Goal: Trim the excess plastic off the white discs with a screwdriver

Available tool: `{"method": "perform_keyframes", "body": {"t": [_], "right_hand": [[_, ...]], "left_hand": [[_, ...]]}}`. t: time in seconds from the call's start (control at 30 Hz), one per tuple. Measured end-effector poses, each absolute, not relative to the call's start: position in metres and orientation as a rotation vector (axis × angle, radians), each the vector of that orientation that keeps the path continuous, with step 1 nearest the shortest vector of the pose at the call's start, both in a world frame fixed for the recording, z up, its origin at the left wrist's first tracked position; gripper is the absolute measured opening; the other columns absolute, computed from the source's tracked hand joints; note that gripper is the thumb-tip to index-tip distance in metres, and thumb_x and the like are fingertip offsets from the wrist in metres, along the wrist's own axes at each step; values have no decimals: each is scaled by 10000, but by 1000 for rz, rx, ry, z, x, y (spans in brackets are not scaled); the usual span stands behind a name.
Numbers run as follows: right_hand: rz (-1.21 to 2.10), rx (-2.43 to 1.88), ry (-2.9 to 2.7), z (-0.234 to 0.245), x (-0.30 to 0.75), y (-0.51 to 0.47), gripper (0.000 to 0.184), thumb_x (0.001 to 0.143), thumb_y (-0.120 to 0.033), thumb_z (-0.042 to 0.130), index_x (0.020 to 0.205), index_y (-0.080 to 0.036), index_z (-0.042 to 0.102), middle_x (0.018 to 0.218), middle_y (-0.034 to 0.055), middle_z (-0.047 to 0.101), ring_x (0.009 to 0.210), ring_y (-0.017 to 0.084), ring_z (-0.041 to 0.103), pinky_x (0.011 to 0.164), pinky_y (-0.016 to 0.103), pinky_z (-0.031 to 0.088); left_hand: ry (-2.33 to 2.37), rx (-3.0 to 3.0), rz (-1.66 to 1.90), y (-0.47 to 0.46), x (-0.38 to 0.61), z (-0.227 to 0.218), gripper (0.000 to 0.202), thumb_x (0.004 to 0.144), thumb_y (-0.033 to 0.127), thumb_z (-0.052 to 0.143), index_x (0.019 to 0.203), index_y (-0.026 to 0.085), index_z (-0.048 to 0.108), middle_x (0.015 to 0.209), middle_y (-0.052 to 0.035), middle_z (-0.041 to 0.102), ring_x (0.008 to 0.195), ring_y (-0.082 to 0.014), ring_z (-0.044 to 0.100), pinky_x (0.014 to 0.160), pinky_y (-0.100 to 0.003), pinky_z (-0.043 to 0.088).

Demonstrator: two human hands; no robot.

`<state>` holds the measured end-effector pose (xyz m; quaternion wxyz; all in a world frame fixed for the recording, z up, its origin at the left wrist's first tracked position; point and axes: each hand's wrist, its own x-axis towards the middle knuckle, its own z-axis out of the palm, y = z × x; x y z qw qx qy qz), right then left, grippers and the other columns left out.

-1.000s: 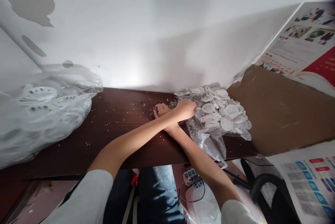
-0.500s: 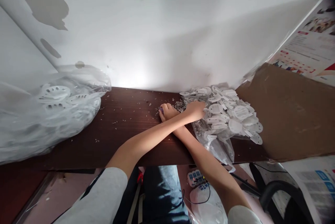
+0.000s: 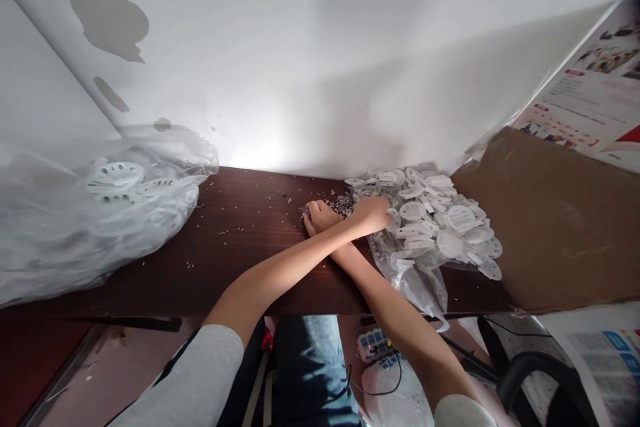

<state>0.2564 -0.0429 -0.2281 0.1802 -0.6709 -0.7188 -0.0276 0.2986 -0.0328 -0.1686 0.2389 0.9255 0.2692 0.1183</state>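
Observation:
My forearms cross over the dark brown table, the left one on top. My left hand reaches to the left edge of a heap of white oval plastic pieces with slots and holes. Its fingers curl closed against the nearest piece; their tips and anything in them are hidden. To the left of it, my right hand rests low over the table, closed around a small purple object that shows only at the fingertips. Just behind the hands lies a small pile of tiny metallic-looking bits.
A large clear plastic bag of white slotted pieces stands at the left. Under the heap lies a clear plastic sheet or bag. Brown cardboard borders the right side; a white wall rises behind. Below are a power strip and cables.
The view has shifted slightly, moving the bag at the left a little rightward in the picture. Both hands keep nearly the same place and grip.

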Motion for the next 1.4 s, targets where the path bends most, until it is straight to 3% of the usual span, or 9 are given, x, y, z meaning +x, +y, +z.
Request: {"method": "perform_keyframes", "body": {"t": [0.23,0.37,0.47,0.57,0.67,0.83,0.97,1.17,1.4], "right_hand": [[-105,-1808,-2034,-229,259,-45,174,1084,-238,450,1177,-186,588,1200,121,664,1003,236,625,765,331,460],[-94,-1771,-2065,-225,262,-48,208,1098,-225,398,1152,-191,596,1147,105,667,942,224,610,848,350,479],[-56,-1831,-2054,-221,263,-51,212,1094,-254,418,1162,-188,608,1097,104,685,880,223,618,768,337,479],[-108,-1909,-2023,-215,264,-53,237,1090,-287,436,1168,-171,627,1098,153,694,909,253,644,681,324,452],[-218,-1921,-1905,-208,274,-53,289,1113,-344,402,1177,-178,631,1141,155,689,945,253,659,696,308,449],[-174,-1980,-1581,-204,319,-43,276,1047,-387,552,1143,-160,678,1164,148,707,927,240,662,795,314,471],[-35,-1908,-1626,-210,346,-33,201,982,-255,588,1063,-153,740,1039,111,743,995,236,662,905,320,478],[30,-1893,-1771,-217,335,-33,207,990,-257,611,1080,-197,787,1019,86,731,987,212,657,915,294,469],[41,-1935,-1845,-225,337,-30,196,1006,-207,550,1014,-169,742,1012,104,696,951,212,631,867,281,446]], "left_hand": [[769,2446,416,-32,288,-162,169,949,230,563,1091,169,630,1009,-137,750,926,-288,719,727,-338,475],[754,2361,476,-22,272,-151,150,978,248,559,1093,176,623,934,-105,739,793,-233,685,681,-322,456],[741,2241,580,-6,252,-134,220,1018,272,524,1179,165,629,941,-101,744,719,-192,652,665,-312,462],[747,2076,782,19,223,-117,282,1006,244,549,1255,151,644,1167,-145,737,830,-188,678,684,-292,501],[788,1785,995,47,184,-112,267,968,224,600,1216,160,675,1299,-159,698,1048,-239,691,768,-301,568],[916,1302,954,71,122,-142,185,829,145,655,1011,168,681,1102,-129,735,963,-207,702,839,-348,584],[852,1206,875,63,97,-175,127,746,157,675,872,167,660,895,-78,733,854,-178,697,809,-335,556],[849,1281,735,46,95,-199,207,759,265,717,944,173,710,1017,-107,775,941,-222,735,773,-309,562],[872,1322,693,37,96,-206,150,800,223,705,931,187,642,1107,-129,760,973,-245,733,728,-308,577]]}}
